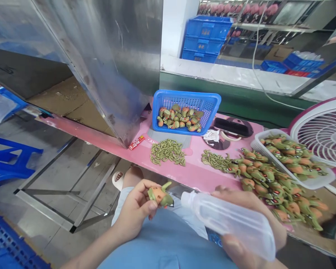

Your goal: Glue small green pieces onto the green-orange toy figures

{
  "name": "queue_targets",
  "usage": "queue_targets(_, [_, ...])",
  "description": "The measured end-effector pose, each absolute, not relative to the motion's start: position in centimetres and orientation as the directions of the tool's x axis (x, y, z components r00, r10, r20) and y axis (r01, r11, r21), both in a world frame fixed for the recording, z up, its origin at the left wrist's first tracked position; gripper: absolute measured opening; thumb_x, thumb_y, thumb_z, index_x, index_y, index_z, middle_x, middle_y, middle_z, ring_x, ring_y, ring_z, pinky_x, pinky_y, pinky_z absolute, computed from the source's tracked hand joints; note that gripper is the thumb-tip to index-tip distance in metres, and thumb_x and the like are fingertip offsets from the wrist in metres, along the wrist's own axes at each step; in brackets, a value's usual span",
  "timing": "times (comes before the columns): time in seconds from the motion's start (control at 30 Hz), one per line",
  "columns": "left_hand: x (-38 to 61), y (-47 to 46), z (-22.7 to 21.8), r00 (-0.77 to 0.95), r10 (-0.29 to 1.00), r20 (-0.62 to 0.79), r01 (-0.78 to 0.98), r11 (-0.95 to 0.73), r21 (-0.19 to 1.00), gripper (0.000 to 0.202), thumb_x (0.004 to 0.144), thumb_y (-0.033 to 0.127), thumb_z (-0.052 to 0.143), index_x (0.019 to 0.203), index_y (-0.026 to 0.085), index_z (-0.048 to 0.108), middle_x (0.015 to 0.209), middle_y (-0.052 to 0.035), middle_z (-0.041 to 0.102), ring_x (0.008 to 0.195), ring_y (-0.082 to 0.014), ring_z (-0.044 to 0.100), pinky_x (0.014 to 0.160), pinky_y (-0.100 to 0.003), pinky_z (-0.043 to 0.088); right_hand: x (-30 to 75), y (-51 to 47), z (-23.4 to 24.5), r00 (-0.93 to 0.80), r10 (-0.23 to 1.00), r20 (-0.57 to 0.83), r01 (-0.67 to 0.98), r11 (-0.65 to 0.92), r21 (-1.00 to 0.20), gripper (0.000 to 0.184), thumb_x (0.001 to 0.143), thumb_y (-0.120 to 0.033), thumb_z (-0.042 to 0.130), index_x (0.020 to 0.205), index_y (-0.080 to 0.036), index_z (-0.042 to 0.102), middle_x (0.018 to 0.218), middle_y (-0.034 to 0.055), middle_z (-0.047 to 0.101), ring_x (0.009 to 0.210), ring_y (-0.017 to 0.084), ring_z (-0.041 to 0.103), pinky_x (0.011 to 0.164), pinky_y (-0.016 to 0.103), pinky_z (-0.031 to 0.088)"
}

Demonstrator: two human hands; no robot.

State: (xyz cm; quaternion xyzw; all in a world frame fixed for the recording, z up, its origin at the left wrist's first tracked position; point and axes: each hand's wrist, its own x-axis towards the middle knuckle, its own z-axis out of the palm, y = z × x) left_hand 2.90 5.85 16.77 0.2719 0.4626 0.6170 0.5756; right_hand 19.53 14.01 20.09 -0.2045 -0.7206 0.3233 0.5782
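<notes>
My left hand holds a small green and orange toy figure over my lap, fingers pinched around its body. My right hand grips a clear plastic squeeze bottle lying on its side, with its nozzle end pointing left, a short gap from the figure. Both hands hover just in front of the pink table edge.
A blue basket of finished figures stands at the back. Two heaps of green small parts lie mid-table. A pile of figures and a white basket sit right, beside a fan. A metal panel rises left.
</notes>
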Motion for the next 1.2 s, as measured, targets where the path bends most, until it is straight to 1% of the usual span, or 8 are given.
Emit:
queue_targets(0.1, [2.8, 5.7, 16.7, -0.181, 0.967, -0.180, -0.452, 0.081, 0.888, 0.038, 0.065, 0.044, 0.071, 0.088, 0.018, 0.055, 0.062, 0.0019, 0.056, 0.044, -0.0044, 0.038, 0.041, -0.015, 0.031, 19.7, 13.7, 20.1, -0.353, 0.543, 0.762, -0.138, 0.775, -0.616, 0.040, 0.083, -0.038, 0.052, 0.116, -0.017, 0.050, 0.054, 0.0002, 0.043, 0.042, 0.015, 0.040, 0.037, 0.028, 0.029])
queue_targets(0.23, [2.7, 5.6, 16.6, -0.188, 0.965, -0.185, -0.448, 0.084, 0.890, 0.039, 0.064, 0.044, 0.072, 0.089, 0.018, 0.056, 0.063, 0.0014, 0.055, 0.044, -0.0048, 0.036, 0.040, -0.015, 0.032, 19.8, 13.6, 19.7, -0.432, 0.483, 0.762, -0.132, 0.802, -0.583, 0.038, 0.085, -0.038, 0.048, 0.115, -0.014, 0.049, 0.051, -0.0007, 0.037, 0.040, 0.015, 0.037, 0.038, 0.028, 0.025])
queue_targets(0.33, [2.8, 5.6, 16.8, -0.184, 0.967, -0.178, -0.444, 0.080, 0.893, 0.039, 0.064, 0.043, 0.072, 0.090, 0.019, 0.057, 0.064, 0.0013, 0.055, 0.047, -0.0054, 0.038, 0.040, -0.014, 0.032, 19.7, 13.5, 19.6, -0.414, 0.486, 0.770, -0.132, 0.805, -0.579, 0.036, 0.086, -0.039, 0.046, 0.112, -0.014, 0.050, 0.051, -0.0005, 0.038, 0.039, 0.014, 0.035, 0.037, 0.028, 0.024])
queue_targets(0.47, [2.9, 5.7, 17.2, -0.176, 0.967, -0.187, -0.460, 0.087, 0.884, 0.040, 0.063, 0.042, 0.073, 0.089, 0.018, 0.056, 0.066, 0.0001, 0.056, 0.052, -0.0067, 0.042, 0.040, -0.012, 0.032, 19.3, 13.5, 20.2, -0.400, 0.455, 0.796, -0.148, 0.825, -0.546, 0.033, 0.085, -0.030, 0.046, 0.112, -0.010, 0.051, 0.055, 0.0032, 0.045, 0.041, 0.015, 0.040, 0.037, 0.028, 0.027])
queue_targets(0.67, [2.8, 5.7, 17.1, -0.170, 0.971, -0.167, -0.446, 0.075, 0.892, 0.039, 0.064, 0.043, 0.072, 0.089, 0.018, 0.056, 0.063, 0.0019, 0.053, 0.048, -0.0052, 0.038, 0.039, -0.012, 0.031, 18.7, 13.5, 20.8, -0.363, 0.463, 0.809, -0.141, 0.830, -0.539, 0.027, 0.084, -0.028, 0.048, 0.102, -0.009, 0.054, 0.049, -0.0005, 0.041, 0.036, 0.013, 0.037, 0.034, 0.027, 0.024])
queue_targets(0.8, [2.7, 5.7, 16.9, -0.158, 0.976, -0.150, -0.439, 0.067, 0.896, 0.039, 0.064, 0.044, 0.071, 0.090, 0.019, 0.056, 0.063, 0.0023, 0.053, 0.047, -0.0048, 0.037, 0.039, -0.011, 0.032, 18.3, 13.3, 21.3, -0.293, 0.497, 0.817, -0.098, 0.835, -0.542, 0.023, 0.083, -0.027, 0.048, 0.098, -0.010, 0.054, 0.050, 0.0000, 0.043, 0.037, 0.015, 0.039, 0.032, 0.028, 0.028])
queue_targets(0.9, [2.7, 5.7, 16.9, -0.159, 0.976, -0.146, -0.432, 0.064, 0.900, 0.039, 0.065, 0.044, 0.071, 0.090, 0.018, 0.056, 0.062, 0.0025, 0.053, 0.045, -0.0040, 0.036, 0.039, -0.012, 0.032, 18.3, 13.3, 21.6, -0.312, 0.479, 0.820, -0.091, 0.844, -0.528, 0.023, 0.083, -0.026, 0.048, 0.099, -0.010, 0.053, 0.051, 0.0007, 0.044, 0.040, 0.016, 0.042, 0.033, 0.029, 0.032])
queue_targets(1.2, [2.8, 5.6, 16.8, -0.164, 0.975, -0.149, -0.437, 0.064, 0.897, 0.039, 0.065, 0.043, 0.071, 0.091, 0.018, 0.056, 0.063, 0.0019, 0.054, 0.044, -0.0037, 0.035, 0.039, -0.012, 0.032, 18.8, 13.4, 21.0, -0.382, 0.472, 0.794, -0.110, 0.830, -0.546, 0.025, 0.084, -0.027, 0.048, 0.101, -0.009, 0.053, 0.053, 0.0021, 0.046, 0.042, 0.016, 0.044, 0.035, 0.029, 0.033])
